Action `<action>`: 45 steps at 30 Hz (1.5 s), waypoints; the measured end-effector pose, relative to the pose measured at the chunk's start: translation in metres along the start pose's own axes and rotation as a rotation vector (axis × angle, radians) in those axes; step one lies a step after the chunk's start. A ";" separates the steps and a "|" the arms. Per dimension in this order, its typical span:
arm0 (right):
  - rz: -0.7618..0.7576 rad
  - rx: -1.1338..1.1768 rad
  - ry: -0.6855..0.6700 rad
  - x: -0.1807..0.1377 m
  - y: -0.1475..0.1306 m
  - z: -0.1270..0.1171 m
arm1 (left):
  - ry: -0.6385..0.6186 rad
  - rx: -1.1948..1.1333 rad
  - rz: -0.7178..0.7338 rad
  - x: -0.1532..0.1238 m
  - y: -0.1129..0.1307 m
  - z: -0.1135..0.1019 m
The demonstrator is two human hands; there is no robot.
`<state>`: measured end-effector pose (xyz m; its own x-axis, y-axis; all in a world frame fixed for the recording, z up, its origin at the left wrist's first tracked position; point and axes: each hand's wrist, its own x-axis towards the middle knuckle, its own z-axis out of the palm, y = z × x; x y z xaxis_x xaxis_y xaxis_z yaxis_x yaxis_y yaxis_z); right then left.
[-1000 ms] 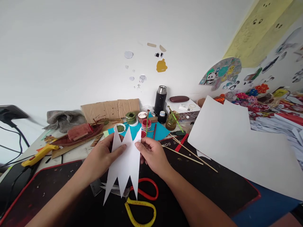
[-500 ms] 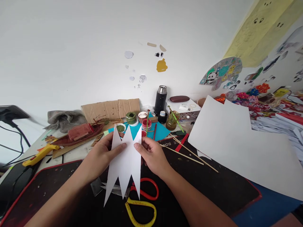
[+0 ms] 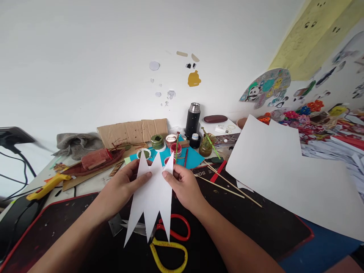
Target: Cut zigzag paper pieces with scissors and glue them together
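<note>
A white paper cutout (image 3: pixel 152 191) with pointed zigzag ends at top and bottom is held upright between both hands. My left hand (image 3: pixel 125 185) pinches its left edge, thumb in front and fingers behind. On the right edge, my right hand (image 3: pixel 182 185) grips it the same way. Below the paper, a pair of scissors (image 3: pixel 183 227) with one red and one yellow handle lies on the black mat, its blades partly covered by the paper points. A small metal blade (image 3: pixel 115 225) lies left of the scissors.
Paint jars (image 3: pixel 157 141) stand on blue paper behind the hands, near a black thermos (image 3: pixel 193 121). At left are a model boat (image 3: pixel 96 159) and a yellow glue gun (image 3: pixel 48 186). Thin wooden sticks (image 3: pixel 233 185) and a large white sheet (image 3: pixel 284 170) lie to the right.
The paper cutout has tilted slightly, its upper points shifting a little right and down. Both hands keep their hold, and the scissors have stayed put.
</note>
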<state>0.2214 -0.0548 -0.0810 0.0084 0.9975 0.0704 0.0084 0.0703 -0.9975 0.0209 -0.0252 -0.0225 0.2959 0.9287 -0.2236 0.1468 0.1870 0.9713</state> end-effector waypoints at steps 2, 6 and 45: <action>0.003 -0.023 0.017 0.000 0.000 -0.001 | 0.018 -0.039 -0.006 0.000 0.000 -0.001; 0.002 -0.031 0.020 0.000 0.001 -0.001 | 0.062 -0.178 -0.059 0.002 -0.003 -0.003; 0.178 0.326 -0.258 -0.001 -0.012 0.000 | 0.141 -0.110 0.047 0.002 -0.003 0.003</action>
<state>0.2211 -0.0567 -0.0694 -0.2687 0.9610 -0.0655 -0.2869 -0.1447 -0.9470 0.0234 -0.0249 -0.0263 0.1634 0.9715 -0.1720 0.0296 0.1694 0.9851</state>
